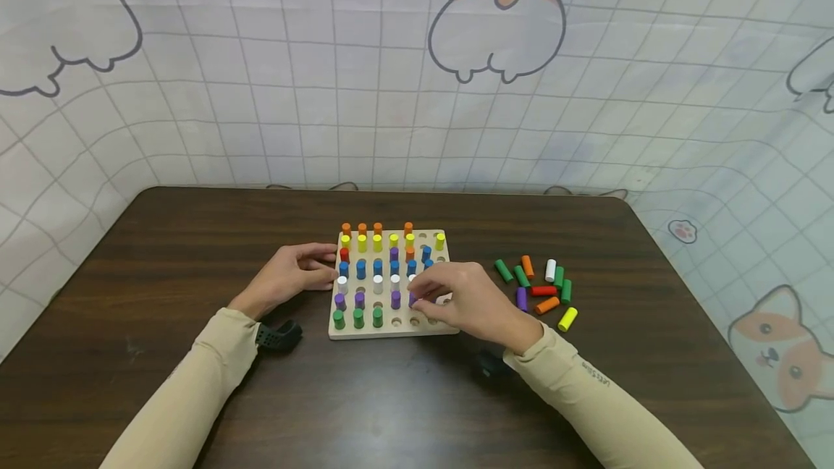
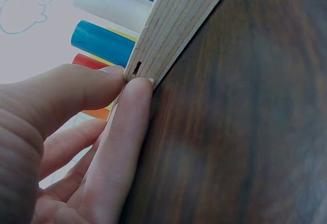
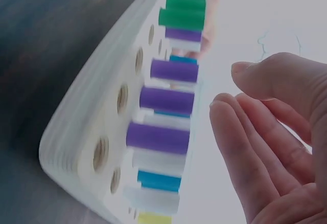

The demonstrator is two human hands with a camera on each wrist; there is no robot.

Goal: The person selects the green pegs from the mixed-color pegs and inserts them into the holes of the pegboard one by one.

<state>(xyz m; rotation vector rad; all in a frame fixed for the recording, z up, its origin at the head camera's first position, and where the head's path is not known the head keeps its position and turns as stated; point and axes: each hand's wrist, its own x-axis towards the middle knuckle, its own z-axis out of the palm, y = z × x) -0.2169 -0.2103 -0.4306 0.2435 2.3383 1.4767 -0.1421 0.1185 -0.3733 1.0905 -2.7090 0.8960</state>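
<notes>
A pale wooden pegboard (image 1: 391, 334) stands on the table with rows of coloured pegs in its holes. My left hand (image 1: 287, 277) touches the board's left edge; in the left wrist view its thumb and a finger rest against the layered side. Above the board's right part hovers my right hand (image 1: 476, 302), thumb and fingers apart with nothing between them in the right wrist view. Nearest to it are upright purple pegs (image 3: 158, 138). Three green pegs (image 1: 358, 318) fill holes in the front row, beside bare holes. The right hand hides part of the board in the head view.
Loose pegs lie right of the board, among them a red peg (image 1: 544, 291), a yellow peg (image 1: 567, 319) and several green ones. The dark wooden table (image 1: 365, 411) meets a patterned cloth (image 1: 384, 93) at its back. Black bands circle both wrists.
</notes>
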